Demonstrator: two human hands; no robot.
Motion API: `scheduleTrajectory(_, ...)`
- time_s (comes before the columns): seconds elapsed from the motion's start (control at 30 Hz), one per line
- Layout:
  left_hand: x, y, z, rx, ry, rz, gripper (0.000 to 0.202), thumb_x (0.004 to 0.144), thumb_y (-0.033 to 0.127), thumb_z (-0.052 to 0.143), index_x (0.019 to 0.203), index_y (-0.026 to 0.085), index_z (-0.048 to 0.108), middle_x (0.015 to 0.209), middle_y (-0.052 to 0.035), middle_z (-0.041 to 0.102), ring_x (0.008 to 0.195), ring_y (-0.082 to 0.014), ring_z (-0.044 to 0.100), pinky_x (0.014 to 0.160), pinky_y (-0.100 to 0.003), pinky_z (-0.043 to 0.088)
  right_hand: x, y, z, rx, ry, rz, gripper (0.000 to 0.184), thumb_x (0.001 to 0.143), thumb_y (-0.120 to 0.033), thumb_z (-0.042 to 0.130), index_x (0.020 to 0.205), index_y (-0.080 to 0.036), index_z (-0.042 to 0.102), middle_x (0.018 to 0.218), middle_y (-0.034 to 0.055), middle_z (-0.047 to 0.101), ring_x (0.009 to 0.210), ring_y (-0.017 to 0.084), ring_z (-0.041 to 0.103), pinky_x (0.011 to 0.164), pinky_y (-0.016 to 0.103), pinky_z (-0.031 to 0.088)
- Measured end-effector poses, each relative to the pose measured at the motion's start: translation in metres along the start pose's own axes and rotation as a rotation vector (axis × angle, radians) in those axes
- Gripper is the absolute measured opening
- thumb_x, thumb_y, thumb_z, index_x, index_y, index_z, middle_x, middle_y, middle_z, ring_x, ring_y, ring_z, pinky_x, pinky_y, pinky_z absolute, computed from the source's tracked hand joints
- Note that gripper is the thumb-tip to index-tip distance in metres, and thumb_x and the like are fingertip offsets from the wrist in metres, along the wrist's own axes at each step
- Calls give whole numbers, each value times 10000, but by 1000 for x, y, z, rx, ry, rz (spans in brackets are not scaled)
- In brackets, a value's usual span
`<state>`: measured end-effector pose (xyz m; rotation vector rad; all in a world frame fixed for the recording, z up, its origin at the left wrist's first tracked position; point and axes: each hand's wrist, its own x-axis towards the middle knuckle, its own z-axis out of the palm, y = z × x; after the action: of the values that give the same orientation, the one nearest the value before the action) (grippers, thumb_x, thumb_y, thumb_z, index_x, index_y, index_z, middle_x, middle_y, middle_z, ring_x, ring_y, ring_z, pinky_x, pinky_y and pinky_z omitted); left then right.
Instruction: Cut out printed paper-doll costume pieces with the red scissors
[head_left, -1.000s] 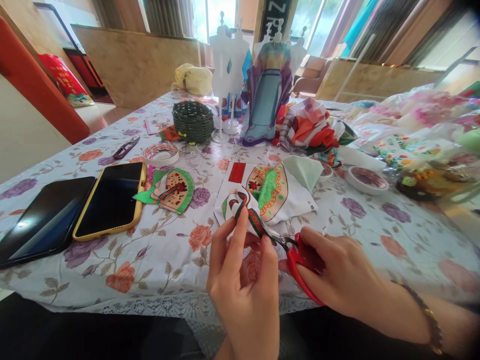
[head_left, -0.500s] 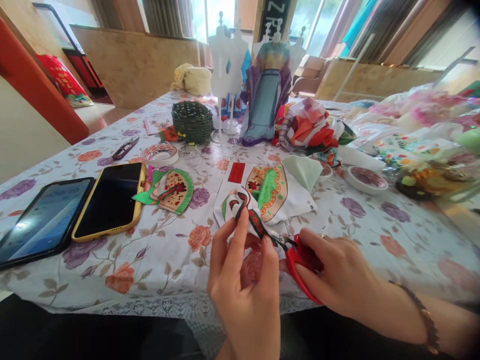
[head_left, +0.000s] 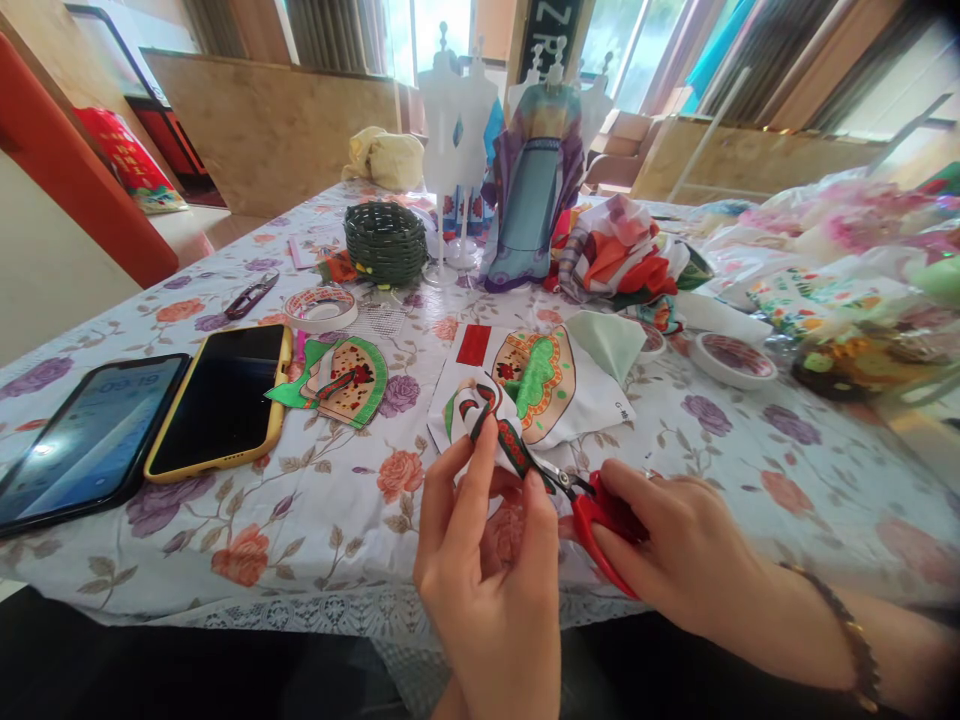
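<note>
Pinched between the thumb and fingers of my left hand (head_left: pixel 491 570) is a folded part of a printed white cloth (head_left: pixel 577 420), which lies partly on the table. The pinched part carries a dark band with red flowers. My right hand (head_left: pixel 675 540) grips red-handled scissors (head_left: pixel 604 525), fingers in the loops. The scissor blades meet the cloth's edge just beside my left thumb; their tips are hidden. Further left lie cut-out printed cloth pieces (head_left: pixel 349 380) in green and beige, next to a phone in a yellow case (head_left: pixel 221 400).
A second phone (head_left: pixel 90 440) lies at far left. Behind are thread snips (head_left: pixel 253 295), a tape roll (head_left: pixel 321 310), a dark woven basket (head_left: pixel 385 245), white mannequins (head_left: pixel 450 130) and a dressed one (head_left: pixel 529 200). Crumpled cloths (head_left: pixel 619 255), another tape roll (head_left: pixel 733 360) and plastic bags (head_left: pixel 840 230) stand right.
Almost nothing differs. The red scissor handles have drawn slightly closer together in my right hand, while my left hand and the cloth stay in place.
</note>
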<state>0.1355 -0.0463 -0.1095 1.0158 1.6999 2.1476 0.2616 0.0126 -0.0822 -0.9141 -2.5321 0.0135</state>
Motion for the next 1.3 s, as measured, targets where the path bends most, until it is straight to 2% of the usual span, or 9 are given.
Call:
scheduleTrajectory(0.23, 0, -1, -1, 46, -8, -20, 466, 822, 149, 689, 1235, 364, 667, 1147, -21, 630, 903, -169, 674, 781, -304, 616, 4, 1, -4, 35, 13, 29, 208, 874, -244, 436, 675, -247, 376, 394, -64, 476, 277, 100, 406, 343, 218, 309)
scheduleTrajectory(0.33, 0, 0, -2, 35, -15, -17, 480, 824, 143, 684, 1241, 379, 659, 1150, -15, 628, 903, -164, 669, 790, -307, 613, 3, 1, -4, 51, -19, 39, 196, 861, -262, 463, 682, -243, 387, 412, -57, 487, 297, 112, 428, 349, 229, 315)
scheduleTrajectory(0.5, 1, -1, -1, 19, -19, 9, 505, 820, 126, 682, 1236, 411, 656, 1139, 1, 621, 944, -159, 654, 777, -272, 599, 1, 0, -3, 74, -51, 56, 211, 840, -270, 492, 684, -250, 352, 412, -55, 478, 302, 123, 424, 358, 243, 300)
scheduleTrajectory(0.73, 1, -1, 0, -7, -16, 18, 511, 811, 102, 687, 1233, 390, 665, 1134, -5, 623, 946, -154, 650, 762, -248, 590, 2, 1, -4, 111, -80, 91, 225, 848, -283, 484, 673, -248, 346, 417, -65, 451, 312, 105, 381, 368, 229, 279)
scheduleTrajectory(0.93, 1, 3, 2, -44, -21, 36, 521, 809, 76, 682, 1222, 393, 669, 1101, 14, 623, 830, -94, 641, 700, -182, 576, 2, 0, -5, 129, -109, 106, 226, 843, -285, 486, 677, -251, 336, 428, -70, 434, 329, 100, 364, 379, 230, 274)
scheduleTrajectory(1.07, 1, 3, 2, -39, -26, 41, 534, 812, 70, 675, 1232, 398, 660, 1101, 26, 616, 826, -74, 631, 714, -151, 571, 1, 0, -5, 133, -105, 91, 245, 848, -277, 489, 682, -256, 310, 431, -83, 399, 337, 97, 338, 376, 227, 263)
scheduleTrajectory(1.3, 1, 3, 1, -2, -28, 50, 509, 819, 83, 672, 1237, 371, 663, 1092, 14, 629, 839, -90, 636, 683, -155, 576, 0, 2, -2, 115, -130, 98, 273, 869, -290, 499, 686, -255, 300, 448, -85, 383, 361, 95, 317, 388, 226, 259)
